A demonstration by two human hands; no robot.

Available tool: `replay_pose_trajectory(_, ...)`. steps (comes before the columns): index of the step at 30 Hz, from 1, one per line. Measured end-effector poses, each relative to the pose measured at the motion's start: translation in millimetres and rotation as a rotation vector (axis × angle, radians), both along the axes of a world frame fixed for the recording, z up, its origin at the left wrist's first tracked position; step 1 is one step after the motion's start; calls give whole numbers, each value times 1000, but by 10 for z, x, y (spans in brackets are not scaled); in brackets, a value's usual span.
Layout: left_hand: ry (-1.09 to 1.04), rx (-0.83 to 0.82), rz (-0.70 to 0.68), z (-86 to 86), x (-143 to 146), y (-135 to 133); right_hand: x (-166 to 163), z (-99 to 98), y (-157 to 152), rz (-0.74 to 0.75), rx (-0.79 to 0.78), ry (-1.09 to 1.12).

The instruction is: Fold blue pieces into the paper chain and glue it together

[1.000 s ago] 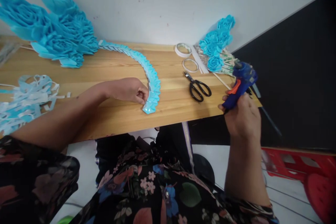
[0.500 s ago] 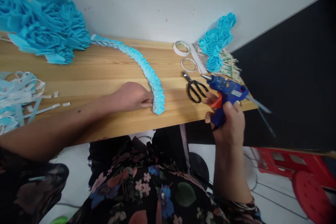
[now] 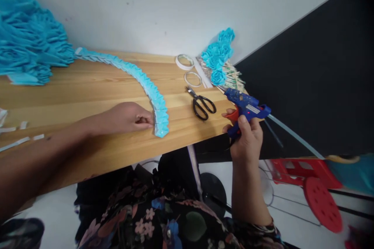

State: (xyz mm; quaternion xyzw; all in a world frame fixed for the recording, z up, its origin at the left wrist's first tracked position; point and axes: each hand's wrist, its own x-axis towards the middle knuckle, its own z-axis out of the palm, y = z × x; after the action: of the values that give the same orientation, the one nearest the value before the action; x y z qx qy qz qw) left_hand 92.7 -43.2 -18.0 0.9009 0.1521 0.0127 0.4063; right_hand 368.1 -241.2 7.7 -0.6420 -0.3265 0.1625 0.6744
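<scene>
A long strip of pleated light-blue ribbon point(image 3: 143, 81) curves across the wooden table, its near end close to the front edge. My left hand point(image 3: 131, 118) rests on the table at that end, with fingers closed in a pinch on the strip's left side; the fingertips are partly hidden. In my right hand point(image 3: 247, 138) is a blue hot glue gun point(image 3: 248, 107) with an orange trigger, held over the table's right end. Its nozzle points up and left, and a clear glue stick point(image 3: 295, 136) sticks out of the back.
Black-handled scissors point(image 3: 201, 103) and two tape rolls point(image 3: 184, 62) lie right of the strip. Blue fabric roses point(image 3: 217, 54) sit against the wall by thin sticks point(image 3: 233, 78). Larger blue flowers point(image 3: 32, 42) fill the back left; white scraps point(image 3: 17, 140) lie nearer. A red stool point(image 3: 321, 202) stands below.
The view has turned right, so the table things appear farther left. The glue gun sits slightly farther right over the table. My left hand stays at the strip's near end.
</scene>
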Motion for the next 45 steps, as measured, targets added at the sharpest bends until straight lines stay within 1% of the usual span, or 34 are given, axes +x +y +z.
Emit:
replay_pose_trajectory(2, -42, -25, -3, -52, 7, 16, 72, 5, -9, -24, -6, -7)
replay_pose_trajectory(4, -78, -48, -9, -87, 9, 28, 87, -11, -20, 3, -25, -4)
replay_pose_trajectory(7, -67, -68, 2, -91, 14, 26, 19, -60, -21, 112, -80, 8)
replay_pose_trajectory(13, 4, -51, 25, 7, 37, -7, -139, -129, 41, 372, -244, -29)
replay_pose_trajectory(16, 9, -52, 32, 19, 32, -6, -169, -159, 88, 501, -300, -22)
replay_pose_trajectory(19, 8, -58, 46, 5, 20, -2, -198, -178, 152, 544, -318, -1)
replay_pose_trajectory(23, -5, -52, 41, 5, 26, -9, -237, -149, 327, 562, -271, 2)
replay_pose_trajectory(25, -23, -43, 37, 12, 37, -15, -250, -101, 479, 566, -240, -9)
replay_pose_trajectory(28, -42, -29, 44, 11, 45, -19, -256, 16, 785, 589, -207, -38)
replay_pose_trajectory(33, -54, -48, 59, -19, 41, -19, -276, 263, 1410, 643, -128, -99)
replay_pose_trajectory(36, -59, -52, 75, -34, 43, -26, -326, 360, 1777, 667, -91, -120)
replay_pose_trajectory(39, -73, -42, 87, -43, 44, -29, -408, 348, 2111, 731, -64, -131)
replay_pose_trajectory(45, -107, -33, 88, -55, 43, -13, -595, 122, 2688, 880, -88, -178)
